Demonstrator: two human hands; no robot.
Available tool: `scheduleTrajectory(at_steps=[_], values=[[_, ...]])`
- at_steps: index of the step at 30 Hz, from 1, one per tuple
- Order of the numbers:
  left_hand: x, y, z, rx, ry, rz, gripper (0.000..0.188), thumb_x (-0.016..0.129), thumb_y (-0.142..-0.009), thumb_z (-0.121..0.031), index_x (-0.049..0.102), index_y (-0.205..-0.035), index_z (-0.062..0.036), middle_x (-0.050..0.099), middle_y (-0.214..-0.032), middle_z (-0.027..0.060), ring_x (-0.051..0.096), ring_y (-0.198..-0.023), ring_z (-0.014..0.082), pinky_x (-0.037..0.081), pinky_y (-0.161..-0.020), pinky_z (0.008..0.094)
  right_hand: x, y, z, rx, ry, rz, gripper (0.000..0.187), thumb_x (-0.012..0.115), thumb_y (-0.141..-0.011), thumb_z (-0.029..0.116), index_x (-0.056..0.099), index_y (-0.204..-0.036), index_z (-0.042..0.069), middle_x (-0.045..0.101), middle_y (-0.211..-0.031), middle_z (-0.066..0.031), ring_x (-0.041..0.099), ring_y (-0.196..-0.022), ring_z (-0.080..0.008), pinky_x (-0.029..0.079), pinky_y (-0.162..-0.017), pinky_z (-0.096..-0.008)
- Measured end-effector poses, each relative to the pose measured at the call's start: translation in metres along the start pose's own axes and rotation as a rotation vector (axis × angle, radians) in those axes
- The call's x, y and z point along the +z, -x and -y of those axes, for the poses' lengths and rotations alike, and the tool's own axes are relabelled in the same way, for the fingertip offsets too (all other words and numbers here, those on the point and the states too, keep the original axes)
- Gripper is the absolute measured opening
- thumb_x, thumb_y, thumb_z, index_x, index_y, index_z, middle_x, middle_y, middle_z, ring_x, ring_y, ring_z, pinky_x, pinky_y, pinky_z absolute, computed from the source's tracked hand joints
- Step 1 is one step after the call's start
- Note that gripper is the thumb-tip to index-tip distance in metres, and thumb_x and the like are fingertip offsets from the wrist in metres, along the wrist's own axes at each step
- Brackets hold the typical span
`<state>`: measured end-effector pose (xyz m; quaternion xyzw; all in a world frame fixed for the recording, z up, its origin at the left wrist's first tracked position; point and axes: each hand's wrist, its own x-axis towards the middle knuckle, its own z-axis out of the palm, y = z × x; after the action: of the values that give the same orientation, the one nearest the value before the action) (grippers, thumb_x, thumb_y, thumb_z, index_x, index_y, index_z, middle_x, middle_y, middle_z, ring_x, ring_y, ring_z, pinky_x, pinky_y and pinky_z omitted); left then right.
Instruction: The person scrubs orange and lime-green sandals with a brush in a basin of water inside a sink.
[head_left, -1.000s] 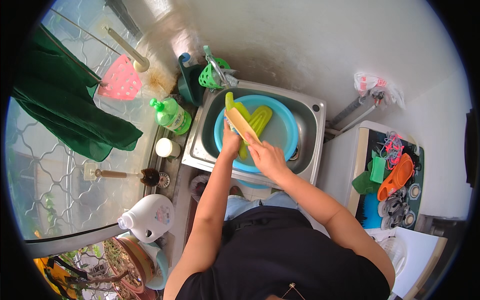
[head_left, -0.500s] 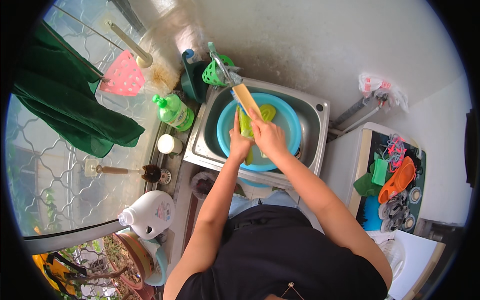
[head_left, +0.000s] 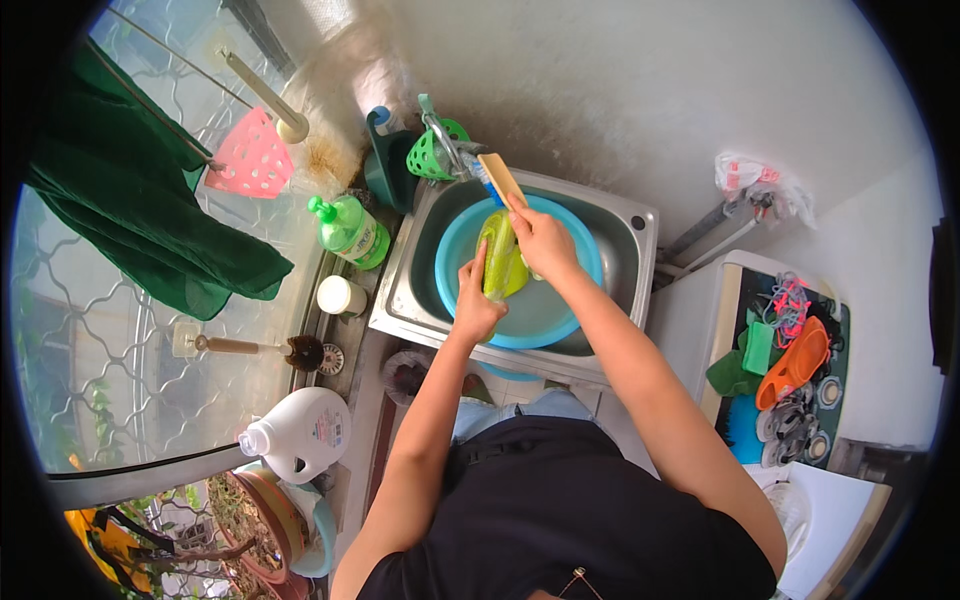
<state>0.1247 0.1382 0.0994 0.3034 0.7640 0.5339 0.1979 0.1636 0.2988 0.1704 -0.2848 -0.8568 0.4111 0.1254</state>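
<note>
My right hand (head_left: 545, 243) is closed round the light wooden handle of a scrubbing brush (head_left: 502, 181). Its blue and white bristles face left, at the far end of a yellow-green slipper (head_left: 494, 262). My left hand (head_left: 478, 303) grips this slipper by its near end, thumb along the side, and tilts it over a light blue basin (head_left: 447, 262). More yellow-green shows just right of the held slipper, partly hidden by my right hand; I cannot tell whether it is a second one. Water lies in the basin, which sits in a steel sink (head_left: 627, 250).
A metal faucet (head_left: 440, 135) with a green perforated basket (head_left: 425, 160) stands behind the basin. Along the left ledge are a green bottle (head_left: 350, 232), a white tub (head_left: 340, 295) and a white jug (head_left: 300, 433). Orange slipper-like things (head_left: 795, 363) lie on the machine at right.
The brush and my right hand have shifted slightly right. The slipper in my left hand has turned, showing more of its long face, and my left hand has moved a little nearer me.
</note>
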Motion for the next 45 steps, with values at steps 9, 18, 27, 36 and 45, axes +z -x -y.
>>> scheduleTrajectory(at_steps=[9, 18, 27, 36, 45], values=[[-0.015, 0.003, -0.020, -0.270, 1.006, 0.183, 0.076, 0.065, -0.071, -0.003, 0.033, -0.140, -0.0042, 0.049, -0.128, 0.0108, 0.048, -0.118, 0.0220, 0.039, -0.100, 0.0329, 0.030, 0.014, -0.008, -0.148, -0.374, -0.099, 0.039, 0.052, -0.097, 0.033, 0.052, -0.135, 0.025, 0.068, -0.102, -0.0147, 0.067, -0.084, -0.0284, 0.051, -0.074, -0.0349], [-0.021, -0.014, -0.016, -0.187, 0.327, -0.175, 0.031, 0.064, -0.079, -0.002, 0.066, -0.109, 0.0007, 0.070, -0.090, 0.0102, 0.066, -0.079, 0.0175, 0.051, -0.074, 0.0287, 0.052, 0.041, -0.009, -0.335, -0.501, -0.060, 0.039, 0.056, -0.095, 0.022, 0.054, -0.134, 0.019, 0.067, -0.108, -0.0165, 0.068, -0.089, -0.0293, 0.053, -0.078, -0.0334], [-0.006, 0.000, 0.001, 0.011, 0.101, -0.642, 0.028, 0.072, -0.075, -0.003, 0.070, -0.103, -0.0047, 0.070, -0.083, 0.0142, 0.068, -0.075, 0.0187, 0.051, -0.072, 0.0283, 0.041, 0.070, -0.012, -0.210, -0.063, -0.022, 0.041, 0.055, -0.093, 0.025, 0.054, -0.133, 0.027, 0.065, -0.077, -0.0179, 0.064, -0.070, -0.0382, 0.051, -0.061, -0.0440], [-0.012, -0.003, 0.025, -0.128, 0.381, -0.690, 0.023, 0.069, -0.083, -0.003, 0.065, -0.104, 0.0039, 0.069, -0.090, 0.0081, 0.063, -0.080, 0.0116, 0.049, -0.075, 0.0242, 0.052, 0.077, 0.010, -0.185, 0.018, 0.080, 0.040, 0.053, -0.093, 0.027, 0.053, -0.133, 0.030, 0.065, -0.077, -0.0184, 0.064, -0.072, -0.0389, 0.051, -0.065, -0.0455], [-0.059, -0.002, 0.035, -0.197, 0.965, -0.717, 0.027, 0.056, -0.097, -0.024, 0.059, -0.111, -0.0005, 0.065, -0.100, 0.0071, 0.061, -0.088, 0.0141, 0.049, -0.078, 0.0280, 0.028, 0.078, -0.039, -0.268, -0.185, 0.031, 0.040, 0.058, -0.091, 0.023, 0.057, -0.131, 0.029, 0.068, -0.088, -0.0140, 0.064, -0.073, -0.0325, 0.051, -0.067, -0.0380]])
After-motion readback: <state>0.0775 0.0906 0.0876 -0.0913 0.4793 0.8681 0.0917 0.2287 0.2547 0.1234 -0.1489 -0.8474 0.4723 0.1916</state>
